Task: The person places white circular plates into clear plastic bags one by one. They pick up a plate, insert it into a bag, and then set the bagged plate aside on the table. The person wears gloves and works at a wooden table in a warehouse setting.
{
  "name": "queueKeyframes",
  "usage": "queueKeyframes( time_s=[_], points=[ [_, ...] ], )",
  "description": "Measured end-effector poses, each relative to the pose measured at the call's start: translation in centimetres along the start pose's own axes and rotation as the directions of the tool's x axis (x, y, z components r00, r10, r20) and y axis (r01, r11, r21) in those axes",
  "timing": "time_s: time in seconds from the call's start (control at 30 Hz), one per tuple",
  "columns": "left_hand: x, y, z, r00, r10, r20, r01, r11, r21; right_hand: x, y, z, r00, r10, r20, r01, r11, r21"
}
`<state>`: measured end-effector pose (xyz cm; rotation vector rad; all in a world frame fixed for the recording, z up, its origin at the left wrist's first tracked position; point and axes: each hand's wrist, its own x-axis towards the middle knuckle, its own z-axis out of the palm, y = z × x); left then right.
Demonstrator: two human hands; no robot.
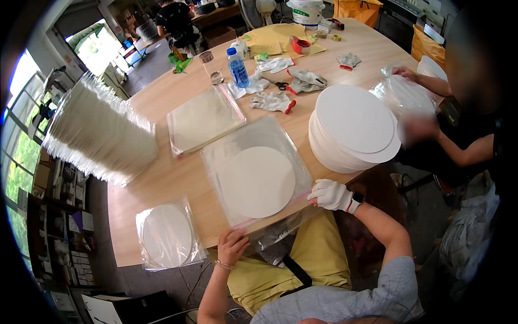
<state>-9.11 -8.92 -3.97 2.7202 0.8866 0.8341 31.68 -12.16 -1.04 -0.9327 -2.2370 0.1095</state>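
Observation:
A large clear plastic bag [216, 162] lies flat on the table in front of me, a white round board [259, 182] inside it. A pinkish strip runs along its near edge. My left hand [232, 247], bare with a bracelet at the wrist, has its fingers closed at the bag's near left corner. In a white glove, my right hand [333, 195] pinches the near right corner. Beyond that hand rises a tall stack of white round boards [353, 119]. At the left front lies a smaller bagged round board [166, 235].
A tall stack of bagged boards [102, 132] stands at the left. Behind the bag lie flat empty bags [205, 119], loose work gloves [272, 101], scissors [281, 85] and a blue water bottle [237, 67]. A co-worker's hand [408, 74] handles plastic bags [404, 96] at the right.

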Motion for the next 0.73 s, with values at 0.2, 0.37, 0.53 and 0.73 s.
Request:
queueKeyframes(
  time_s=[0.2, 0.37, 0.53, 0.73],
  points=[
    [-0.5, -0.1, 0.1, 0.971, -0.237, 0.001, 0.226, 0.922, -0.313, -0.9, -0.6, -0.9, 0.939, 0.282, 0.198, -0.266, 0.958, -0.104],
    [-0.8, 0.9, 0.7, 0.905, -0.421, -0.055, 0.384, 0.867, -0.319, 0.6, -1.7, -1.1, 0.721, 0.66, 0.212, -0.691, 0.71, 0.137],
    [-0.1, 1.9, 1.2, 0.739, -0.669, -0.076, 0.614, 0.716, -0.331, 0.7, -2.1, 0.2, 0.544, 0.824, 0.16, -0.839, 0.535, 0.097],
    [-0.4, 0.7, 2.8, 0.707, -0.699, -0.106, 0.704, 0.711, 0.01, 2.1, -2.8, 1.0, 0.536, 0.841, 0.072, -0.823, 0.539, -0.179]
  ],
)
